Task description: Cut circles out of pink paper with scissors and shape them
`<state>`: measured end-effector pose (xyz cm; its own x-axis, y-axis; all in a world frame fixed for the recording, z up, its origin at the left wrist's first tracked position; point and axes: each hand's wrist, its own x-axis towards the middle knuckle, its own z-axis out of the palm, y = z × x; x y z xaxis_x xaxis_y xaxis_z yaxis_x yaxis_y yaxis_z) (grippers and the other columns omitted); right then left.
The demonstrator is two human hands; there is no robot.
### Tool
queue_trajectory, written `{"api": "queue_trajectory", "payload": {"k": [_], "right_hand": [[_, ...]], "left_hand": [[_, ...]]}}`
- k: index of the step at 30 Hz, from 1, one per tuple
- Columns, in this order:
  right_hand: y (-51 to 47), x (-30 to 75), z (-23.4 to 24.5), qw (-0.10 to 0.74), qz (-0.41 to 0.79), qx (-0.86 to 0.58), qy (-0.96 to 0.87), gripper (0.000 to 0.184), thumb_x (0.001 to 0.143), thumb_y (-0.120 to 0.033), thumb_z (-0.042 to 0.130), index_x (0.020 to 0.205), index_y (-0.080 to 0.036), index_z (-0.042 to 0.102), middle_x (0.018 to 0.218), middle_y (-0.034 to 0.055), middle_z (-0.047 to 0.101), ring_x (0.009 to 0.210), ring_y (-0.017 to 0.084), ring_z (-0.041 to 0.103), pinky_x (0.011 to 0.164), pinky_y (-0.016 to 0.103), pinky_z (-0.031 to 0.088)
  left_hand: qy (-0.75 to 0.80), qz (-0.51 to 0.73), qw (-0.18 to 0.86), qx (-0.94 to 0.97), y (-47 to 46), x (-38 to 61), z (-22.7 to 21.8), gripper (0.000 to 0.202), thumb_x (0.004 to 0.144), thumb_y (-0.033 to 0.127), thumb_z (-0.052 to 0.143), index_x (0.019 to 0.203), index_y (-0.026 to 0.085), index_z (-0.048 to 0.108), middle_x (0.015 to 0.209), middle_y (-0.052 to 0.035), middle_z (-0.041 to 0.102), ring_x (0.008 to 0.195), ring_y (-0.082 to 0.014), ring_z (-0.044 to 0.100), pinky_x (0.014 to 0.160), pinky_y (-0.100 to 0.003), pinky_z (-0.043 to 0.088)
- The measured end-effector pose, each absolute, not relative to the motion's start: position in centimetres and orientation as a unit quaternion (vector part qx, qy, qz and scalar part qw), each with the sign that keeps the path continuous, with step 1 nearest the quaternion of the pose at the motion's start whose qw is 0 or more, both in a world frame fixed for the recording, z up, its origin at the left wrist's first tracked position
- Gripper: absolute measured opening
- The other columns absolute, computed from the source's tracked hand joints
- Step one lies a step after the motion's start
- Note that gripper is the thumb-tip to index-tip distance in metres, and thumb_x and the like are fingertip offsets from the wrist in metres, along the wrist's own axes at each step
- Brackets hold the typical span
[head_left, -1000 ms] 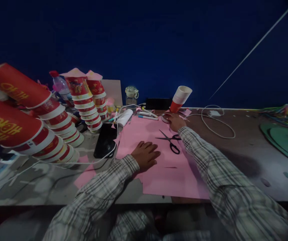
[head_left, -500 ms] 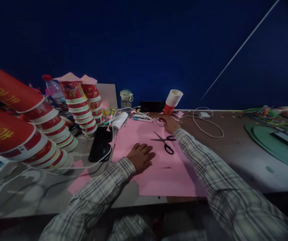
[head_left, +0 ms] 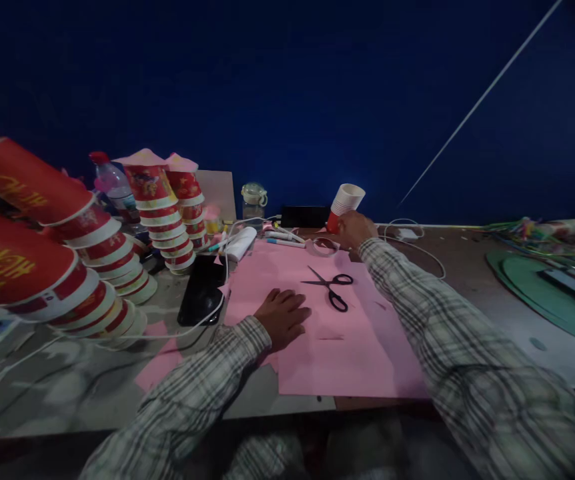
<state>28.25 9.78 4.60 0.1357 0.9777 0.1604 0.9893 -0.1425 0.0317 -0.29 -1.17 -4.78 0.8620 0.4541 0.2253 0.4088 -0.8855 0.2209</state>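
Observation:
My left hand (head_left: 282, 318) lies flat on the pink paper (head_left: 347, 367), fingers spread, holding nothing. Farther back, my right hand (head_left: 357, 230) is beside the leaning stack of red and white paper cups (head_left: 348, 197). Its fingers curl downward, and what they hold, if anything, is hidden. Between my hands, black-handled scissors (head_left: 330, 287) rest on the paper with their blades apart. A roll of tape (head_left: 323, 247) lies at the paper's back edge, just left of my right hand. A small torn slip of paper (head_left: 330, 337) is near the sheet's middle.
Tall stacks of red cups (head_left: 157, 213) stand at the left, with a bottle (head_left: 115, 190) behind. A black phone (head_left: 201, 293) and white cable lie left of the paper. Markers (head_left: 285, 240) and a lidded jar (head_left: 253, 200) are behind. Green mats (head_left: 542, 293) are right.
My right hand has moved right from the tape roll to beside the leaning cup stack, leaving the tape in view. My left hand has stayed on the paper.

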Motion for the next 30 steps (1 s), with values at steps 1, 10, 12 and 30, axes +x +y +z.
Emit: {"api": "queue_trajectory", "payload": {"k": [1, 10, 12, 30], "right_hand": [[10.1, 28.6, 4.9, 0.049, -0.090, -0.756, -0.647, 0.032, 0.092, -0.026, 0.039, 0.106, -0.013, 0.066, 0.117, 0.0187, 0.061, 0.105, 0.032, 0.061, 0.085, 0.042, 0.047], [13.2, 31.9, 7.8, 0.045, -0.161, -0.767, -0.620, 0.041, 0.095, -0.024, 0.032, 0.130, -0.013, 0.050, 0.133, 0.0221, 0.049, 0.100, 0.031, 0.063, 0.079, 0.041, 0.049], [13.9, 32.4, 8.1, 0.023, -0.151, -0.767, -0.624, 0.041, 0.094, -0.022, 0.033, 0.131, -0.012, 0.049, 0.133, 0.0230, 0.049, 0.099, 0.032, 0.063, 0.078, 0.042, 0.049], [15.9, 32.9, 10.0, 0.037, -0.131, -0.769, -0.625, 0.043, 0.087, -0.018, 0.051, 0.128, -0.006, 0.049, 0.130, 0.0259, 0.049, 0.101, 0.030, 0.060, 0.083, 0.041, 0.044]], "left_hand": [[0.221, 0.138, 0.082, 0.962, -1.2, -0.3, -4.8, 0.040, 0.091, 0.039, 0.049, 0.127, 0.025, 0.056, 0.139, -0.0075, 0.051, 0.126, -0.0296, 0.042, 0.102, -0.050, 0.032], [0.226, 0.146, 0.083, 0.960, -1.0, -0.1, -5.1, 0.040, 0.088, 0.039, 0.053, 0.126, 0.027, 0.056, 0.139, -0.0054, 0.052, 0.126, -0.0276, 0.041, 0.104, -0.048, 0.030], [0.223, 0.145, 0.081, 0.960, -1.0, -0.1, -5.2, 0.040, 0.088, 0.039, 0.054, 0.126, 0.027, 0.056, 0.139, -0.0062, 0.052, 0.127, -0.0282, 0.041, 0.104, -0.049, 0.029], [0.238, 0.137, 0.070, 0.959, -1.2, 0.1, -4.9, 0.041, 0.085, 0.039, 0.058, 0.124, 0.027, 0.057, 0.138, -0.0061, 0.052, 0.124, -0.0283, 0.043, 0.103, -0.049, 0.029]]}}
